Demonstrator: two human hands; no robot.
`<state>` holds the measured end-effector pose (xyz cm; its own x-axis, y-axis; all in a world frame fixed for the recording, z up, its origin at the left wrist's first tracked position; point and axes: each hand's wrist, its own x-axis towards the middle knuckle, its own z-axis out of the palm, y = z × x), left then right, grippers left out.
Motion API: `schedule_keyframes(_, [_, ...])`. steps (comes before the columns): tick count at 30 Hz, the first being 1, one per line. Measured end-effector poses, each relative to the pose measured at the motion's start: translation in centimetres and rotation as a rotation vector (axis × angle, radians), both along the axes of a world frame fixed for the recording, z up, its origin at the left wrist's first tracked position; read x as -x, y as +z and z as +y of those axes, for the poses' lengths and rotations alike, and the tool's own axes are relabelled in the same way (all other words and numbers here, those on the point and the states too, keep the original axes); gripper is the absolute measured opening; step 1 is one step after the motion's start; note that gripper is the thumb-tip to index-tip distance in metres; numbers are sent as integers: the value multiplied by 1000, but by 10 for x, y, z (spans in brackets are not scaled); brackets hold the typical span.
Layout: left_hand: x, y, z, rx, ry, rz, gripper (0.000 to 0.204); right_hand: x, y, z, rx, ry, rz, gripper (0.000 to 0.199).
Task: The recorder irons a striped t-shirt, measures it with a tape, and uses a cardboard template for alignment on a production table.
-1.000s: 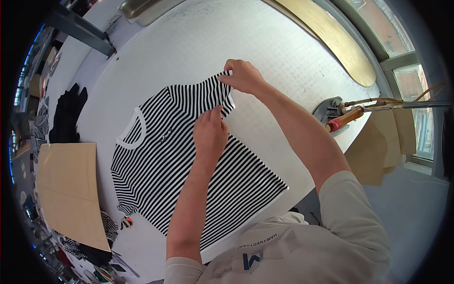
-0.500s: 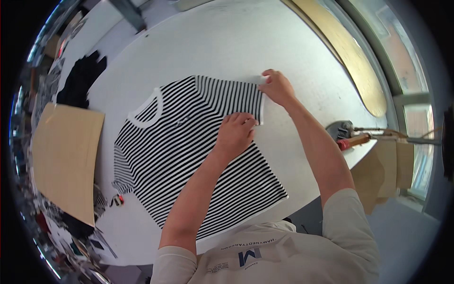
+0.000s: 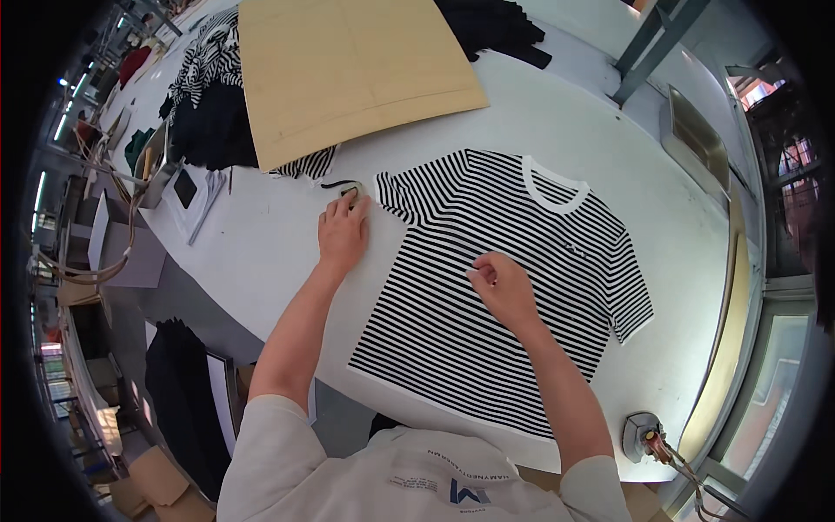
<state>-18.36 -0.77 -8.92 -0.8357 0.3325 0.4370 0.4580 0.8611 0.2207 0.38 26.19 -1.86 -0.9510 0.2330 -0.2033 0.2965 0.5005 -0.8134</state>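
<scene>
A black-and-white striped short-sleeved T-shirt [image 3: 487, 296] with a white neckband lies spread flat on the white table [image 3: 261, 252]. Its collar faces the far right and its hem is towards me. Beyond the left sleeve cuff, my left hand [image 3: 344, 233] has its fingers curled over a small dark tape measure [image 3: 350, 197], mostly covered by the fingertips. A short black strap [image 3: 338, 184] pokes out beside it. Over the middle of the shirt is my right hand [image 3: 506, 291], its fingers loosely curled, thumb near the index finger, and nothing visible between them.
A large tan board [image 3: 365, 78] rests on striped and black garments [image 3: 213, 126] at the far left. More black cloth [image 3: 496, 30] lies behind it. An iron-like tool [image 3: 642, 435] with a hose sits at the right table edge. A metal tray [image 3: 694, 139] stands far right.
The view has swung left. My right hand has let go of the right sleeve cuff and moved over the shirt's middle. My left hand has gone from the shirt to the tape measure.
</scene>
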Motion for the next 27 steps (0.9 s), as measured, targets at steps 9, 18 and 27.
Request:
schedule_keyframes(9, [52, 19, 21, -208, -33, -603, 31, 131, -67, -101, -635, 118, 243, 18])
schedule_keyframes(18, [105, -38, 25, 190, 56, 111, 38, 152, -76, -107, -698, 84, 260, 18])
schedule_keyframes(27, [101, 36, 41, 159, -33, -1046, 44, 136, -66, -100, -521, 248, 493, 18])
